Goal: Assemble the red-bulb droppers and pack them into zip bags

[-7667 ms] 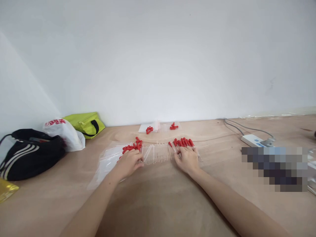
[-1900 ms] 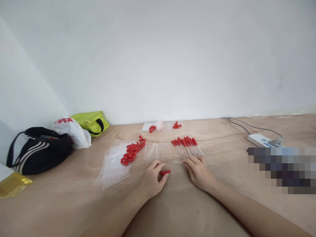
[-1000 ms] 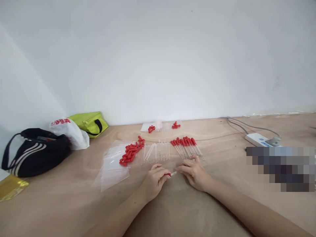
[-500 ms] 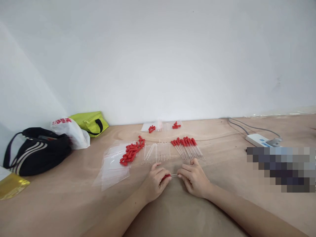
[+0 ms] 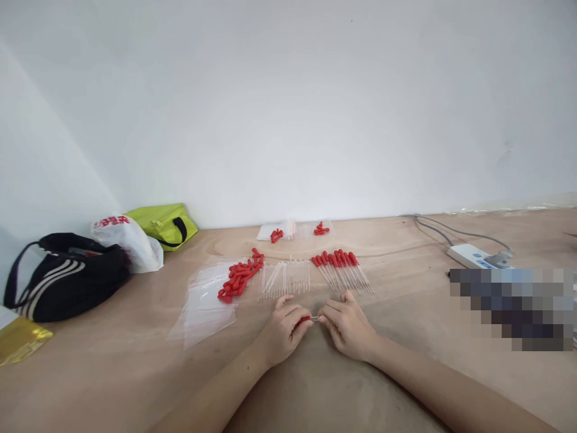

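My left hand [image 5: 286, 331] pinches a red rubber dropper bulb [image 5: 303, 320] between thumb and fingers. A clear dropper tube [image 5: 314, 318] runs from the bulb to my right hand [image 5: 346, 328], whose fingertips are closed on it. Only a short stretch of the tube shows between the hands. Just beyond them lies a row of clear dropper tubes [image 5: 283, 278]. To its left is a pile of red bulbs [image 5: 238, 279], partly on clear zip bags [image 5: 205, 313]. On the right, several droppers with red bulbs fitted [image 5: 345, 270] lie side by side.
Small groups of red bulbs [image 5: 276, 235] and bags lie near the wall. At the left stand a black bag [image 5: 85, 282], a white plastic bag [image 5: 124, 240] and a lime-green bag [image 5: 157, 222]. A power strip [image 5: 469, 255] with a grey cable sits at the right, beside a blurred patch.
My right hand has moved left toward my left hand, so less of the tube shows between them. The left hand stays almost in place on the bulb.
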`<state>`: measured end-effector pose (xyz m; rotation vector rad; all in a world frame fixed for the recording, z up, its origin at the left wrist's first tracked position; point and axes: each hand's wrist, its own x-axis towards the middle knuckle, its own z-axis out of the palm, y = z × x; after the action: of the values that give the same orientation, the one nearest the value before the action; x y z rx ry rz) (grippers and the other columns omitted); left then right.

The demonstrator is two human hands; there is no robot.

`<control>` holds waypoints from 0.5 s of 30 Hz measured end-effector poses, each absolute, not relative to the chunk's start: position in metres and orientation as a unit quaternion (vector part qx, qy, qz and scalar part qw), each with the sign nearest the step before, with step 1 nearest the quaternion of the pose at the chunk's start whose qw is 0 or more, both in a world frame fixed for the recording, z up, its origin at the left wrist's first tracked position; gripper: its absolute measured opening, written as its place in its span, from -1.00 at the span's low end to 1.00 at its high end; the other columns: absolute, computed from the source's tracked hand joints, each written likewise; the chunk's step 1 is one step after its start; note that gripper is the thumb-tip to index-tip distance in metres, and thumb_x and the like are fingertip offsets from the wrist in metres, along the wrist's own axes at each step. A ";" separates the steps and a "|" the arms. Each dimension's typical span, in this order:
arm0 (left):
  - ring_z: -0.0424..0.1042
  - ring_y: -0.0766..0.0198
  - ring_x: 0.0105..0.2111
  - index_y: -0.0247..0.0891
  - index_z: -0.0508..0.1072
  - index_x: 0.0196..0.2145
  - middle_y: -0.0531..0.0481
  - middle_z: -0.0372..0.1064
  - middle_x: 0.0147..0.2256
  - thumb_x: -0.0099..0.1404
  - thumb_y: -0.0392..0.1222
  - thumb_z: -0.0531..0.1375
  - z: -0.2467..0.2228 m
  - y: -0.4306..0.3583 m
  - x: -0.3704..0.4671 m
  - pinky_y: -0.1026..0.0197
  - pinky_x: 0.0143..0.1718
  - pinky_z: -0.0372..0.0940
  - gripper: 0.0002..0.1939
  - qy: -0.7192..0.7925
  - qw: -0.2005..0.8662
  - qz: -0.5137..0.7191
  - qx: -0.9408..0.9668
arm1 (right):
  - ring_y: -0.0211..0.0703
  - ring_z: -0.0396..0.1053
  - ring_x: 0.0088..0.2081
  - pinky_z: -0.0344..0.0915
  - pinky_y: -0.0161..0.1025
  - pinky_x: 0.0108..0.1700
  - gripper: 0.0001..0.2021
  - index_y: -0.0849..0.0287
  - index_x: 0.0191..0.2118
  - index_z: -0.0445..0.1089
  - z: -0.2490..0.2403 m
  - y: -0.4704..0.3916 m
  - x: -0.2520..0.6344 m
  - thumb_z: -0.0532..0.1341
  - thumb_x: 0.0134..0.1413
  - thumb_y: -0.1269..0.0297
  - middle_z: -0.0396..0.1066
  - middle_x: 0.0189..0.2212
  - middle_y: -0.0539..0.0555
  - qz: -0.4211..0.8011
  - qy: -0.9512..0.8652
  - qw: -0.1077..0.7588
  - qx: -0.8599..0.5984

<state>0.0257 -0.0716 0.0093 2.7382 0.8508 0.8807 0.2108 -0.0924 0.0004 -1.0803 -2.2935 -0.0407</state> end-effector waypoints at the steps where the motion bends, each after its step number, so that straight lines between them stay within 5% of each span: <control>1: 0.35 0.33 -0.46 -0.26 0.31 -0.41 0.05 0.38 -0.48 0.30 -0.27 -0.06 0.011 -0.070 0.025 0.06 -0.06 0.08 -0.80 0.289 0.070 0.290 0.910 | -0.29 0.10 -0.51 -0.15 -0.25 -0.34 -0.73 0.21 -0.44 0.31 0.002 -0.091 0.210 -0.09 0.15 0.41 0.32 -0.54 0.01 -0.024 -0.866 0.287 -0.409; 7: 0.36 0.23 -0.30 -0.23 0.32 -0.23 -0.03 0.39 -0.33 0.27 -0.22 0.00 0.014 -0.063 0.016 0.06 -0.11 0.16 -0.84 0.329 0.062 0.311 0.889 | -0.20 0.19 -0.34 -0.17 -0.21 -0.32 -0.80 0.19 -0.49 0.35 0.015 -0.085 0.214 0.04 0.07 0.37 0.35 -0.49 0.05 -0.086 -0.876 0.220 -0.420; 10: 0.31 0.17 -0.16 -0.24 0.25 -0.09 -0.11 0.31 -0.19 0.23 -0.23 0.05 0.012 -0.063 0.013 0.10 -0.14 0.22 -0.73 0.372 0.070 0.336 0.862 | -0.21 0.22 -0.35 -0.15 -0.22 -0.32 -0.78 0.16 -0.48 0.39 0.017 -0.072 0.221 0.03 0.07 0.34 0.38 -0.47 0.05 -0.070 -0.821 0.231 -0.518; 15: 0.31 0.17 -0.19 -0.23 0.30 -0.17 -0.08 0.27 -0.21 0.18 -0.28 0.08 0.012 -0.064 0.014 0.10 -0.15 0.25 -0.77 0.389 0.093 0.322 0.858 | -0.15 0.31 -0.34 -0.10 -0.22 -0.30 -0.76 0.14 -0.43 0.41 0.015 -0.036 0.224 0.01 0.06 0.26 0.43 -0.49 0.05 -0.024 -0.652 0.252 -0.715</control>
<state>0.0145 -0.0638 0.0115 2.5472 1.1539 0.9572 0.2240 -0.0362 0.0152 -1.9442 -1.7733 -0.0645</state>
